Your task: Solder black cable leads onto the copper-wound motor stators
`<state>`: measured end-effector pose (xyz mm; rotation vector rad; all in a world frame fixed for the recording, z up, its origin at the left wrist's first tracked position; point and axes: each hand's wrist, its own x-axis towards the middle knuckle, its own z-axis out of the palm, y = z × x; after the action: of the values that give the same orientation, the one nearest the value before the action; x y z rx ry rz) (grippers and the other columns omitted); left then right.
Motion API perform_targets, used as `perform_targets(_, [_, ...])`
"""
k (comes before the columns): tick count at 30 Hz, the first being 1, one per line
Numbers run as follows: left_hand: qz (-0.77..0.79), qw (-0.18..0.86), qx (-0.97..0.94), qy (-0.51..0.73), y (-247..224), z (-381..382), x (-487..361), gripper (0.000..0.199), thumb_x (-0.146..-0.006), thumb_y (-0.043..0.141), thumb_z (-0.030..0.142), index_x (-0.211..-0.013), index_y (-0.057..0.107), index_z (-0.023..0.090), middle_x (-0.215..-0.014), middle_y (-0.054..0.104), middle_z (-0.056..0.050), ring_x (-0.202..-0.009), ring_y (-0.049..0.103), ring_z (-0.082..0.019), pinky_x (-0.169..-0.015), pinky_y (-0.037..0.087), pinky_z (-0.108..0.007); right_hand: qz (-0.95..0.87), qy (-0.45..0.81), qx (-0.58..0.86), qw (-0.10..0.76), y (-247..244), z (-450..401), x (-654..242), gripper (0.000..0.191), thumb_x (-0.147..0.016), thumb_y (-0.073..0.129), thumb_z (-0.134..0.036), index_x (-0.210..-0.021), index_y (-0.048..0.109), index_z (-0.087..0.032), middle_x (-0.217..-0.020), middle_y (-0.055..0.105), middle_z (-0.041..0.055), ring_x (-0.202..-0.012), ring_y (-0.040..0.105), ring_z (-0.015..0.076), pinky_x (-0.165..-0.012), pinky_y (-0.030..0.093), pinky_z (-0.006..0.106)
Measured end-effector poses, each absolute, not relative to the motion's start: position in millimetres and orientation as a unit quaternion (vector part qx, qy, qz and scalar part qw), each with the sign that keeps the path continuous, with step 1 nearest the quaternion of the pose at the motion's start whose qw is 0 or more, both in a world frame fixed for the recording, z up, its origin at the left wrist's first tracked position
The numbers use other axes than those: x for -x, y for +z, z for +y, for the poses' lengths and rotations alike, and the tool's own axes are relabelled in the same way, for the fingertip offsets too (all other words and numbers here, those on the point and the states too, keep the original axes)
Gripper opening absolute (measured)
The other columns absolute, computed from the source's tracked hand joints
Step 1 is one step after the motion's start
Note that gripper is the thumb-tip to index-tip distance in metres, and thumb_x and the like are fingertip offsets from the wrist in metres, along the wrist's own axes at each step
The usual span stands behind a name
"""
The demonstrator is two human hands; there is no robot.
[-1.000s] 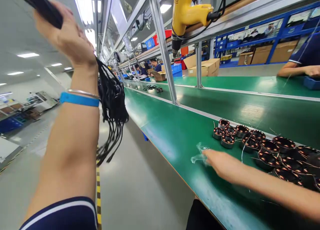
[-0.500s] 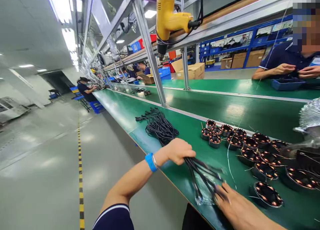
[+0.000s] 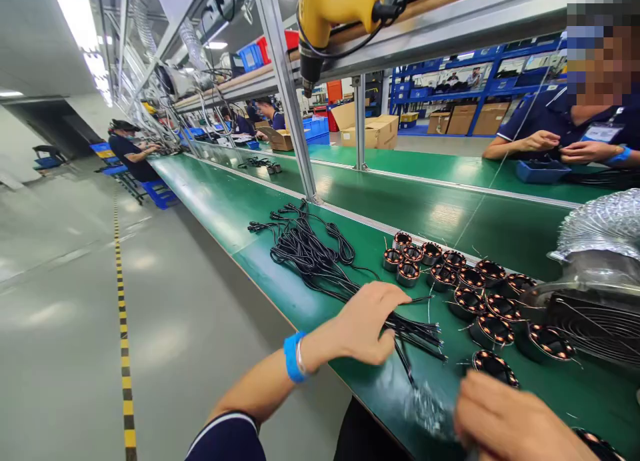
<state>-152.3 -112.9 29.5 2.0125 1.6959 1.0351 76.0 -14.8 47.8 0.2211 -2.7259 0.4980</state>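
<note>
My left hand [image 3: 373, 324], a blue band on its wrist, arches over a bundle of black cables [image 3: 313, 251]. Its thumb stands apart from the fingers, and stripped cable ends [image 3: 425, 334] fan out on the green bench beyond it. Two cable ends point down toward a small heap of clear, shiny scraps [image 3: 427, 407]. My right hand [image 3: 505, 414] is blurred at the lower right, its fingers curled; what they hold is hidden. Right beside it lie copper-wound stator rings [image 3: 493, 331], one partly covered by the hand.
Above the bench hangs a yellow power tool [image 3: 335, 14] with a black cord. A silver duct [image 3: 600, 224] and a black grille [image 3: 595, 321] stand at the right. A co-worker [image 3: 575, 127] sits across the bench by a blue tray [image 3: 543, 172]. A metal post [image 3: 285, 87] rises from the bench.
My left hand has loosened from its fist around the cables, which now lie spread lower on the bench. My right hand has drawn away from the cable ends toward the lower right. The view has shifted.
</note>
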Motion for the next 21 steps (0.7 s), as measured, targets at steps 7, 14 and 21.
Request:
perform_targets(7, [0.313,0.610,-0.130,0.716,12,-126,52,0.065,-0.087,0.038,0.069,-0.109,0.066,0.014,-0.106,0.068,-0.014,-0.115,0.059,-0.032,-0.102,0.043,-0.046,-0.924,0.102,-0.082,0.358,55,-38,-2,0.030,-0.096,0.044,-0.029,-0.070,0.053,-0.020,-0.063,0.051,0.0026,-0.060,0.042,0.0182,-0.058,0.033,0.033])
perform_targets(14, [0.127,0.582,0.000,0.803,25,-150,74,0.052,-0.093,0.040,0.053,-0.110,0.070,0.015,-0.130,0.063,-0.016,-0.134,0.049,-0.027,-0.117,0.027,-0.040,-0.916,0.125,-0.147,0.353,33,-52,-8,0.029,-0.098,0.039,-0.027,-0.103,0.062,-0.011,-0.111,0.064,0.0161,-0.110,0.055,0.0304,-0.098,0.039,0.050])
perform_targets(21, [0.146,0.567,-0.062,0.808,24,-158,72,0.056,-0.091,0.041,0.060,-0.113,0.069,0.017,-0.133,0.062,-0.014,-0.136,0.047,-0.029,-0.117,0.028,-0.043,-0.870,0.182,-0.188,0.418,39,-47,12,0.029,-0.096,0.035,-0.007,-0.114,0.057,-0.010,-0.094,0.064,0.0112,-0.092,0.060,0.0201,-0.077,0.054,0.030])
